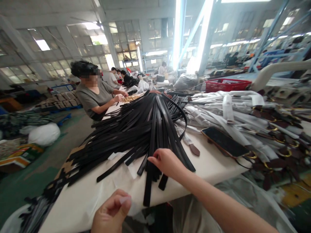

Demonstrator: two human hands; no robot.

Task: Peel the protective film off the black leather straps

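A large pile of black leather straps (121, 132) fans over the table, their ends pointing toward me. My right hand (168, 163) is over the near ends with its fingers curled; what they hold, if anything, is hidden. Lower down, in front of the table edge, my left hand (111, 210) pinches a small whitish translucent piece (125, 199) between thumb and fingers. Thin white scraps (131, 170) lie under and beside the strap ends.
Strips wrapped in white film with brown ends (225, 106) are heaped at the right. A phone (224, 141) lies before them on the table (206, 161). Behind stands a red basket (227, 85). Across the table at left, another person (93, 92) handles small gold-coloured pieces (130, 98).
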